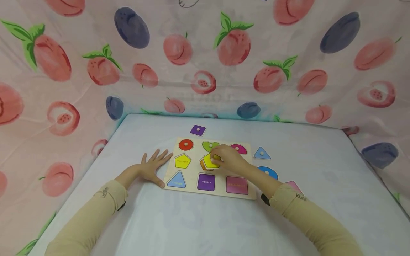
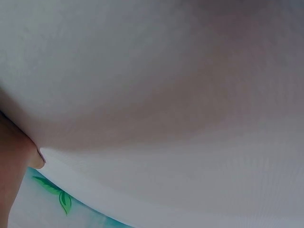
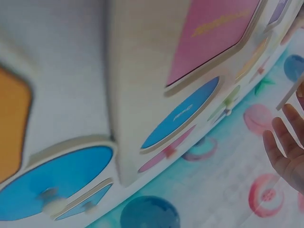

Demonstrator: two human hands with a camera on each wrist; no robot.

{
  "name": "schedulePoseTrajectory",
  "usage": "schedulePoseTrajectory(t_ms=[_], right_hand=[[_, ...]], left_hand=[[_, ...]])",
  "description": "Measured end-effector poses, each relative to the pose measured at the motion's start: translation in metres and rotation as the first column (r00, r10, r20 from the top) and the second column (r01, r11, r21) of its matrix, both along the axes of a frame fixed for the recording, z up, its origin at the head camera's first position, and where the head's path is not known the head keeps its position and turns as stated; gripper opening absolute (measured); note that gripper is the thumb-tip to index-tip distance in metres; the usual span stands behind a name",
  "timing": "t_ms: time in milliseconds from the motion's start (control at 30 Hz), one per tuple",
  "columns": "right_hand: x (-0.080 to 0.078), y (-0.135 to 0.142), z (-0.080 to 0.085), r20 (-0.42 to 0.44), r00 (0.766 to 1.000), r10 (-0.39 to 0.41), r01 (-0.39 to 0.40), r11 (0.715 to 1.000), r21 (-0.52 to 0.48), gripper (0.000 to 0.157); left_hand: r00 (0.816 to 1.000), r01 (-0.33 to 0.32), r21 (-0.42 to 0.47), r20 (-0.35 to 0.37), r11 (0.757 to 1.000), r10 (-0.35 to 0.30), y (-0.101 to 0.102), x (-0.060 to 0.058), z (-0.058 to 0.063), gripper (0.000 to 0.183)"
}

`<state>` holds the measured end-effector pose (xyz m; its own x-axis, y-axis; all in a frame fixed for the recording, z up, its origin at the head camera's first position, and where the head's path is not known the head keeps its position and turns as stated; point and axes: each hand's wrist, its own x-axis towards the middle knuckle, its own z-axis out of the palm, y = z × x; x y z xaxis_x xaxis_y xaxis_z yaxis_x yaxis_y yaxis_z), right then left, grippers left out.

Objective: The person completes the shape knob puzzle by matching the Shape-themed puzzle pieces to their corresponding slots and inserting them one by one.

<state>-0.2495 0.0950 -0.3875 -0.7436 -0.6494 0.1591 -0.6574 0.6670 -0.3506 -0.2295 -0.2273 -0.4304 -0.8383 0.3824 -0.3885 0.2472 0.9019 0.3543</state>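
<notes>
My right hand [image 1: 229, 158] pinches a yellow pentagon puzzle piece [image 1: 208, 162] over the middle of a wooden shape board [image 1: 220, 185]. The piece overlaps an orange recess [image 1: 203, 165] in the head view. In the right wrist view, the edge of the held piece [image 3: 288, 96] shows beside the fingers. My left hand [image 1: 150, 168] lies with fingers spread on the table, fingertips and thumb at the board's left edge. The yellow pentagon recess [image 1: 182, 161] is bare. A knobbed red circle [image 1: 185, 144], green heart [image 1: 208, 145] and magenta semicircle [image 1: 239, 149] sit along the far row.
A loose purple square [image 1: 196, 131] lies beyond the board. To its right lie a blue triangle [image 1: 258, 155], a blue oval [image 1: 271, 172] and a pink piece [image 1: 294, 185], partly behind my sleeve. An orange piece [image 3: 14, 123] shows in the right wrist view. Fruit-print curtain [image 1: 205, 46] surrounds the table.
</notes>
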Motion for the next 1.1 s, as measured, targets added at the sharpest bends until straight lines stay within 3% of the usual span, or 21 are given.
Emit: schedulePoseTrajectory(t_ms=[400, 800, 1100], right_hand=[[0.001, -0.037, -0.005, -0.007, 0.997, 0.078, -0.078, 0.997, 0.027, 0.008], [0.001, -0.062, -0.013, -0.046, 0.998, 0.053, -0.049, 0.995, 0.089, 0.013], [-0.002, -0.083, -0.016, -0.002, 1.000, 0.030, -0.030, 0.997, 0.064, 0.012]], left_hand=[[1.000, -0.002, -0.011, -0.007, 1.000, 0.002, -0.002, -0.001, -0.002, 0.122], [1.000, 0.008, -0.018, 0.012, 1.000, -0.008, 0.003, -0.005, 0.005, 0.120], [1.000, 0.009, -0.018, 0.013, 1.000, -0.009, 0.001, -0.003, 0.002, 0.121]])
